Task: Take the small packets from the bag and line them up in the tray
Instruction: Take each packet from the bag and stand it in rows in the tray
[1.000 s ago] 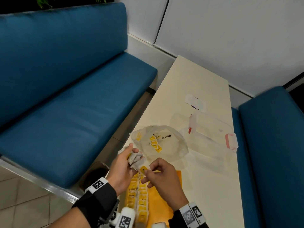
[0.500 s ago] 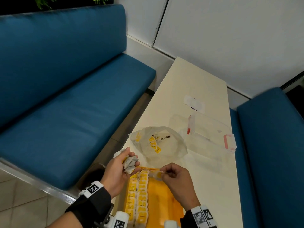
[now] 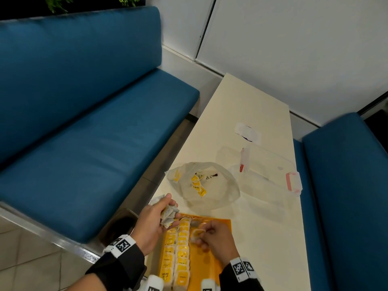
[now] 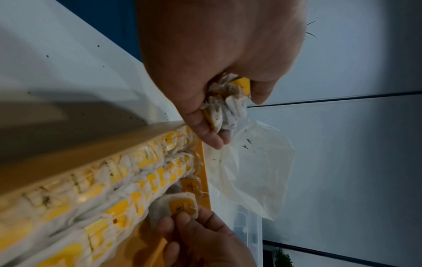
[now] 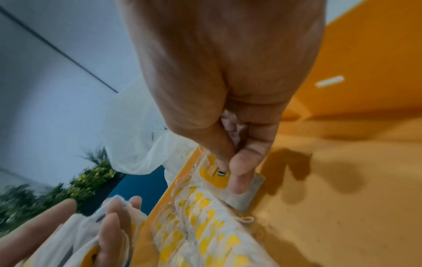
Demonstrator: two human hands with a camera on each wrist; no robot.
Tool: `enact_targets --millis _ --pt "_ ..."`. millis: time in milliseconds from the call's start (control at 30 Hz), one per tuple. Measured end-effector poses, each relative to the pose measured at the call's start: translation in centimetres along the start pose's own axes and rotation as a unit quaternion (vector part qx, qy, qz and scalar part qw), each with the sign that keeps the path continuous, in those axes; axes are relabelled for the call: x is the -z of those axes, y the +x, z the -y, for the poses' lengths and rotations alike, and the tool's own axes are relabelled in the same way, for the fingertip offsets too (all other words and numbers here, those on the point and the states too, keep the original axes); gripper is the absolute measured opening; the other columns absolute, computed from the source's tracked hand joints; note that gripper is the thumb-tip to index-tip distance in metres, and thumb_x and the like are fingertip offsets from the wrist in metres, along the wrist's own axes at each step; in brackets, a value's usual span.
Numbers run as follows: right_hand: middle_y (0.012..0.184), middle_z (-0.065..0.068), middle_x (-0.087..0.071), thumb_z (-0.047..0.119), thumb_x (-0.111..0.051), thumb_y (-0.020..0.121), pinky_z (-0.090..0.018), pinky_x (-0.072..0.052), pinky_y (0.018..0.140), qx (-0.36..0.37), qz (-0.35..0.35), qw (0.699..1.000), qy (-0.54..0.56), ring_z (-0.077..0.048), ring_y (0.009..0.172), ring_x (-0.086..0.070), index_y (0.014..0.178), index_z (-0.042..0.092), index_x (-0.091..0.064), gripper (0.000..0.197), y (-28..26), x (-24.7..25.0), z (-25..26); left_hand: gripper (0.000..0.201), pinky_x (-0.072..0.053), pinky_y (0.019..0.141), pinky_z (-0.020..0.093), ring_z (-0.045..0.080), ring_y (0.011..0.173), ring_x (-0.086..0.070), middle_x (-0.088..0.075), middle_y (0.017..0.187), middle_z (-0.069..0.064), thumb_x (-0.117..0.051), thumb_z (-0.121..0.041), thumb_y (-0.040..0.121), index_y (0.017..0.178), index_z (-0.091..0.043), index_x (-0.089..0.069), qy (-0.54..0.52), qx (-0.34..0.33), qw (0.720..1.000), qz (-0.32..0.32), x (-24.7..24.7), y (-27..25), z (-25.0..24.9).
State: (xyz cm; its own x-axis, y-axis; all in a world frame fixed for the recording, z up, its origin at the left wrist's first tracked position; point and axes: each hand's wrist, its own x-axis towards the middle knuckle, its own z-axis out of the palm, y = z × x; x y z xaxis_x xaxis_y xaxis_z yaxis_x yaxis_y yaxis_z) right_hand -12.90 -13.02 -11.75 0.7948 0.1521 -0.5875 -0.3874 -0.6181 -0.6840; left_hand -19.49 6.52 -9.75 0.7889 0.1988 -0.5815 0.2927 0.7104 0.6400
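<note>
The left hand (image 3: 154, 217) is clamped around a crumpled bunch of packets (image 3: 168, 215) just over the tray's far left corner; how many it holds is hidden by the curled fingers. The right hand (image 3: 216, 238) pinches a single packet (image 3: 197, 235) by its yellow tag, low over the orange tray (image 3: 218, 225), beside two rows of packets (image 3: 178, 257) along the tray's left side. The tray's near end is cut off by the frame. The clear bag (image 3: 206, 185) lies past the tray near the surface's (image 3: 252, 106) left edge, with a few yellow-tagged packets dimly visible inside. A clear lidded box (image 3: 270, 175) sits toward the right edge.
</note>
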Motion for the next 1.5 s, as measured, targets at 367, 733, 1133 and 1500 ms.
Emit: enact_targets --millis 367,733,1133,1500 --pt "0.079 -0.012 -0.076 0.003 -0.067 0.088 -0.023 -0.054 0.058 -0.026 -0.098 0.993 0.054 -0.015 0.060 -0.068 0.090 0.012 -0.069 0.010 1.7 -1.3 -1.2 0.031 -0.059 0.088 0.047 0.027 0.084 -0.072 -0.073 0.090 0.018 -0.062 -0.034 0.098 0.094 -0.004 -0.070 0.021 -0.001 1.000 -0.020 0.5 0.0 0.4" --pt "0.069 -0.001 -0.074 0.025 -0.080 0.080 -0.031 -0.056 0.069 -0.013 -0.162 0.987 0.012 -0.017 0.067 -0.068 0.077 0.018 -0.073 0.011 1.9 -2.1 -1.1 0.032 -0.060 0.085 0.043 0.024 0.083 -0.073 -0.074 0.089 0.016 -0.062 -0.035 0.098 0.095 -0.004 -0.071 0.025 0.007 1.000 -0.016 0.6 -0.1 0.3" --pt "0.067 -0.006 -0.074 0.016 -0.070 0.086 -0.030 -0.054 0.057 -0.025 -0.152 0.987 0.045 -0.013 0.052 -0.065 0.082 0.016 -0.073 0.005 0.5 -1.4 -0.9 0.043 -0.058 0.091 0.047 0.030 0.092 -0.073 -0.074 0.107 0.022 -0.059 -0.037 0.099 0.116 0.001 -0.069 0.013 0.024 0.999 0.038 0.8 -0.5 0.0" --pt "0.083 0.003 -0.073 0.010 -0.070 0.086 -0.023 -0.054 0.067 0.143 -0.140 0.980 0.015 -0.015 0.069 -0.069 0.086 0.026 -0.073 0.016 -3.4 0.3 2.6 0.035 -0.060 0.092 0.049 0.037 0.105 -0.073 -0.075 0.117 0.015 -0.055 -0.040 0.101 0.132 -0.029 -0.065 0.051 0.040 0.993 0.103 0.2 -1.2 -0.2"
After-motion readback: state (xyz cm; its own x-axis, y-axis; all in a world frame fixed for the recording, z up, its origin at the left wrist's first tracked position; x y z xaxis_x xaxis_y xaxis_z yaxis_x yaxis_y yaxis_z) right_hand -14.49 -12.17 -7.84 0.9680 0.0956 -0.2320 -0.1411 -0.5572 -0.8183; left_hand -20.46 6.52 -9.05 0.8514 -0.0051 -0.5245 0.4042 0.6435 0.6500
